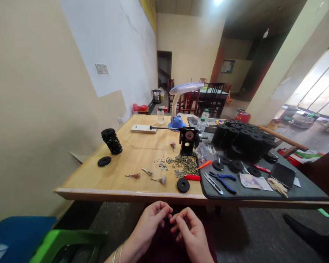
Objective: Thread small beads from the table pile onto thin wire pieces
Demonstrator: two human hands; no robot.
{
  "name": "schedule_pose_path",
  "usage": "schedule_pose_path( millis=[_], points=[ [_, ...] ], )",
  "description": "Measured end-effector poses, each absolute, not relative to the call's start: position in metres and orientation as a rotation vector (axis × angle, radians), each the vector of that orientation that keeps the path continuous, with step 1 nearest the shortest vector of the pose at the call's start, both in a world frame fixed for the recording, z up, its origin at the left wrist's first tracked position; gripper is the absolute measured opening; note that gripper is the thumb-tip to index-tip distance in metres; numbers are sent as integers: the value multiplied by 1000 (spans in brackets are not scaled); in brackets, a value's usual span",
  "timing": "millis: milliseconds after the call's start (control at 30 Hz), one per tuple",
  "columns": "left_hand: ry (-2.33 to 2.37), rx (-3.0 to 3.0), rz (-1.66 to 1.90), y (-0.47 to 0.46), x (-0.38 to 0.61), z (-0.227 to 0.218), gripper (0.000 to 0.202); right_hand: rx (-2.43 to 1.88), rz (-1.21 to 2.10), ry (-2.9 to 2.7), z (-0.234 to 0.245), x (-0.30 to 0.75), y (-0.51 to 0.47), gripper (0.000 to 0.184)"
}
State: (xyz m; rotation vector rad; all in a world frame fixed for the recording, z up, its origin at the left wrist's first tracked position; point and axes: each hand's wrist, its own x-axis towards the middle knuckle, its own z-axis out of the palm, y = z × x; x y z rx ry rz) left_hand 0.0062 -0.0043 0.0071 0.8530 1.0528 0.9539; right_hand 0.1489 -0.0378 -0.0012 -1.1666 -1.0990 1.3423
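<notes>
My left hand [155, 218] and my right hand [189, 227] are close together over my lap, just below the table's front edge. Thumb and forefinger are pinched on each; whatever they hold, if anything, is too fine to see. Nearest to them on the tabletop lies a black foam ring [183, 185], with a red-handled tool [192, 178] behind it. Left of that are small feathery bundles [160, 180] and a heap of small beadlike pieces [185, 165]. Silver thread snips [213, 183] and blue-handled pliers [224, 179] rest on the dark mat [246, 194].
A black hand-cranked device [187, 140] with a long rod stands mid-table before a blue-and-white lamp [177, 120]. Stacked black foam rings stand at left [112, 141] and right [242, 140]. A green plastic chair [63, 243] is at lower left, beside the wall.
</notes>
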Motion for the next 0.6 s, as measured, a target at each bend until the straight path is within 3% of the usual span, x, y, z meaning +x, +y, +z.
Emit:
schedule_pose_path(
  millis=[300, 600],
  points=[
    [819, 384, 917, -11, 16, -14, 27, -1218, 1276, -1229, -7, 145, -38, 36],
    [797, 294, 915, -11, 18, -18, 27, -1217, 1274, -1239, -9, 144, -37, 32]
  ],
)
